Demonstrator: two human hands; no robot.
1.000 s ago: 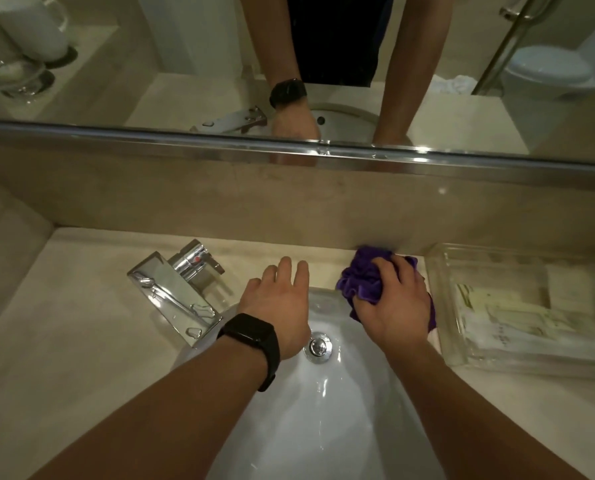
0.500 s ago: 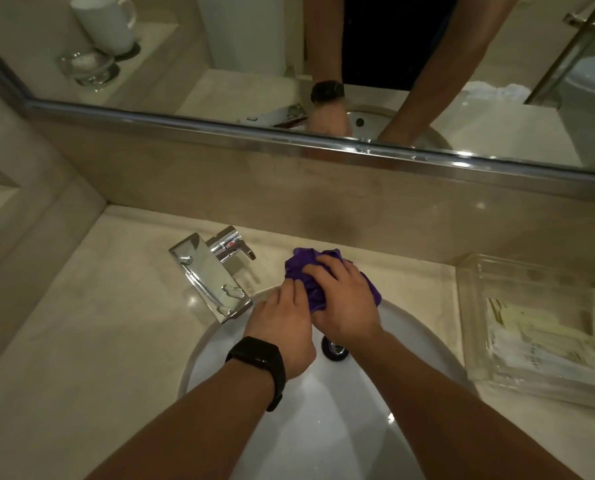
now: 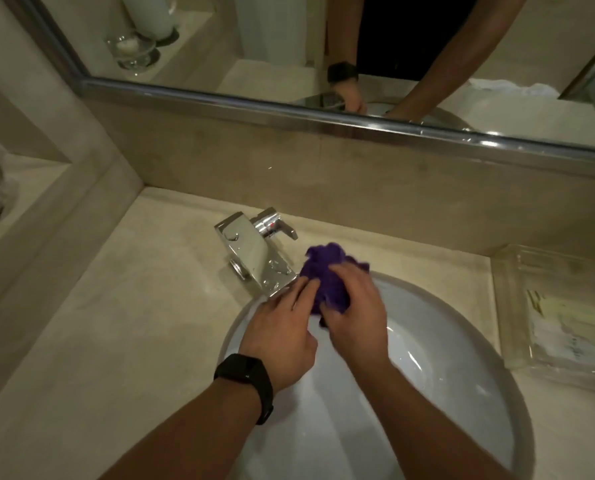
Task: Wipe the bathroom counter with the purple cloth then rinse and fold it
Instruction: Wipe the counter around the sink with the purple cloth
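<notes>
Right hand (image 3: 355, 313) clenched around bunched purple cloth (image 3: 327, 277), left hand (image 3: 282, 330) with fingers extended touching the cloth, cloth over the far rim of the white basin (image 3: 455, 341), chrome faucet (image 3: 254, 258) just left of it, beige counter (image 3: 133, 306) surrounding the basin.

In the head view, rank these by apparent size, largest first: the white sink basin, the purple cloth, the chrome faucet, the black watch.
1. White sink basin, by far the largest.
2. Chrome faucet.
3. Purple cloth, near the faucet's size but bunched and partly covered by the right hand, so this placing is unsure.
4. Black watch, smallest.
</notes>
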